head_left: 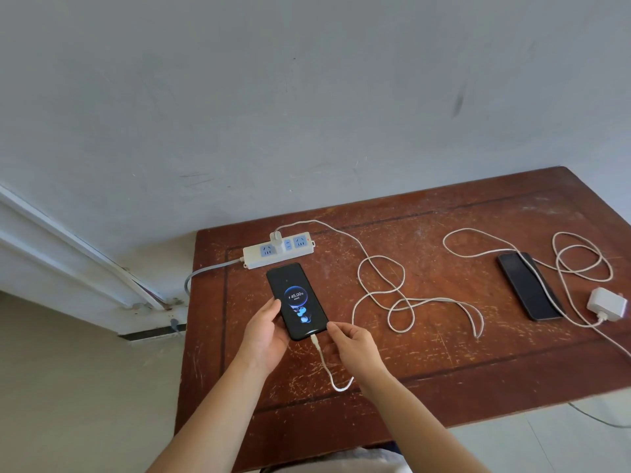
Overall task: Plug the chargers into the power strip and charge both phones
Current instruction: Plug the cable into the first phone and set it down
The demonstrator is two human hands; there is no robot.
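My left hand (264, 331) holds a black phone (296, 298) from its left side; the lit screen reads 45.00% with a charging graphic. A white cable (379, 295) is plugged into the phone's bottom end and loops across the table to a white charger (276, 238) seated in the white power strip (278, 250). My right hand (351, 343) hovers at the phone's lower right corner, fingers loosely curled beside the plug, holding nothing. A second black phone (527, 290) lies dark at the right. Its white charger (607, 304) lies loose on the table, with its cable (577, 264) draped over that phone.
The worn brown wooden table (444, 367) stands against a pale wall. The strip's grey cord (205, 269) drops off the table's left edge toward a white door frame (85, 264). The strip has blue sockets showing on both sides of the charger.
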